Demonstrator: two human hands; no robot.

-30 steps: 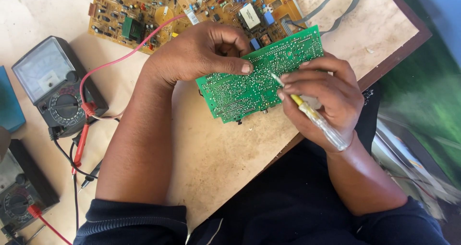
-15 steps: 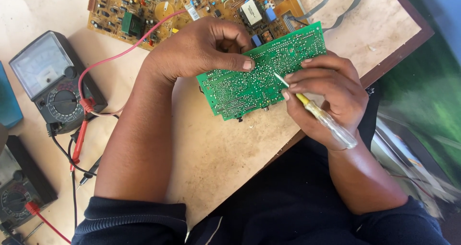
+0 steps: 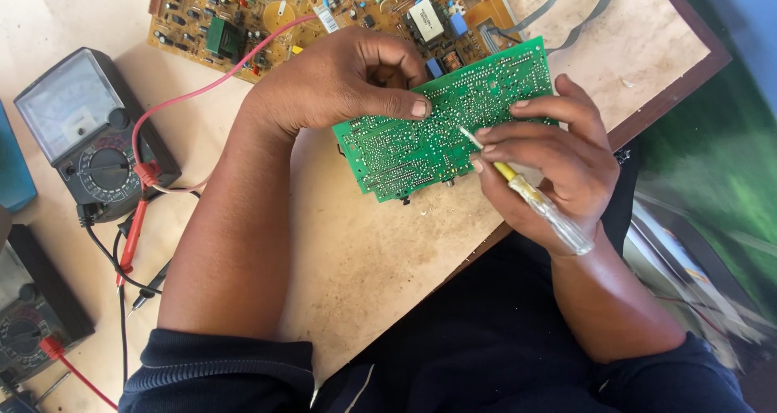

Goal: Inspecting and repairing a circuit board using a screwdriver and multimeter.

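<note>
Behind our hands lies a brown board crowded with parts, its near edge just past the left hand. To the left a grey meter sits on the table, its red lead arching over toward the brown board and passing behind our left wrist; red and black probes lie below it, and a second meter sits at the lower left. The table's dark edge runs diagonally on the right, just past the right hand, with bare tabletop open below the left forearm. The green board is tilted up off the table, solder side toward us, dotted with silver joints. Our left hand is clamped on its upper left edge, thumb pressed flat on the face. Our right hand is closed around a yellow clear-handled screwdriver, tip touching the board's middle.
</note>
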